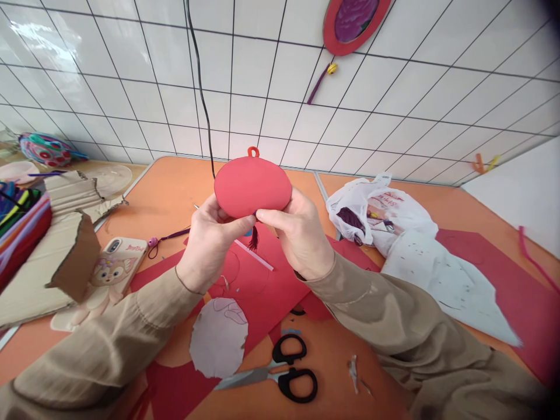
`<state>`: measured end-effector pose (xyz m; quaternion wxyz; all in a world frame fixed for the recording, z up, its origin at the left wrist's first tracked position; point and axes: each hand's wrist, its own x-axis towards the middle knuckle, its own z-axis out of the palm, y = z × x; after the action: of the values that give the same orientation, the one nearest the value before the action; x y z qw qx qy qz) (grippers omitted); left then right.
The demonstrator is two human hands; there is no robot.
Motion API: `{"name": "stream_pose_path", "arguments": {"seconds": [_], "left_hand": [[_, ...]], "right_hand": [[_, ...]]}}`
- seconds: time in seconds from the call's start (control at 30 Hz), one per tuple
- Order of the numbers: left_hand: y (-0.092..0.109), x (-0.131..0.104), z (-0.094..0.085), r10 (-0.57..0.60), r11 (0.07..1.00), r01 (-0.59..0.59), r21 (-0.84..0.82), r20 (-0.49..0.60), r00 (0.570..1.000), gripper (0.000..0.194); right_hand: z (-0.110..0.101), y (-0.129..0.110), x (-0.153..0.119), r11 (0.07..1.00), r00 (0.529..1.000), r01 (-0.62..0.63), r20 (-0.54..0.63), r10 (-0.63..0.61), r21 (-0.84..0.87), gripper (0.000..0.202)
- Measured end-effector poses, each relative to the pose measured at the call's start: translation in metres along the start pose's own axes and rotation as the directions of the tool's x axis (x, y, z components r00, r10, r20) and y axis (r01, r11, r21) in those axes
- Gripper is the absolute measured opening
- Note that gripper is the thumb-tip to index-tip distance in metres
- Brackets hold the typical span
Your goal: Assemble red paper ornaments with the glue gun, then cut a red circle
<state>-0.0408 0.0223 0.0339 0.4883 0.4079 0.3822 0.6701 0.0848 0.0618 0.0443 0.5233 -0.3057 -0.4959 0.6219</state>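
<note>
A round red paper disc (252, 184) is held up over the table, with a small red loop (253, 151) at its top edge. My left hand (212, 239) grips its lower left edge, thumb pressed near the bottom. On the lower right edge my right hand (301, 233) is closed, its thumb meeting the left one at the bottom rim. A dark tassel (254, 238) hangs below the two thumbs. Its attachment at the rim is covered by the thumbs. Under the hands lie red paper sheets (280, 291) and a pale pink stick (254, 255).
Black-handled scissors (280, 373) and a roughly cut white paper circle (219, 338) lie in front. At left are a phone (109, 268) and torn cardboard (74, 245). A white plastic bag (380, 210) sits at right. A red oval ornament (329, 35) hangs on the tiled wall.
</note>
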Motion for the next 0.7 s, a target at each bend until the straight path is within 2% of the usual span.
{"name": "stream_pose_path", "arguments": {"seconds": [0.23, 0.43, 0.6, 0.7], "left_hand": [[-0.0006, -0.0001, -0.0016, -0.003, 1.000, 0.003, 0.020, 0.005, 1.000, 0.034], [-0.0019, -0.0002, -0.0012, -0.022, 1.000, 0.021, -0.016, -0.015, 1.000, 0.038], [-0.0011, -0.0016, 0.0001, -0.030, 0.999, 0.030, -0.017, -0.027, 0.999, 0.032], [-0.0008, -0.0019, 0.0012, -0.019, 1.000, 0.018, -0.018, -0.016, 1.000, 0.034]], "right_hand": [[-0.0046, 0.0006, 0.0005, 1.000, 0.997, -0.002, 0.073, 0.000, 0.031, 0.020], [-0.0048, 0.0056, 0.0019, 1.000, 1.000, 0.006, 0.017, -0.006, -0.019, 0.021], [-0.0049, 0.0001, 0.0000, 0.995, 0.991, -0.028, 0.133, 0.014, 0.100, 0.017], [-0.0064, 0.0013, 0.0004, 0.997, 0.991, -0.010, 0.136, -0.001, 0.079, 0.020]]}}
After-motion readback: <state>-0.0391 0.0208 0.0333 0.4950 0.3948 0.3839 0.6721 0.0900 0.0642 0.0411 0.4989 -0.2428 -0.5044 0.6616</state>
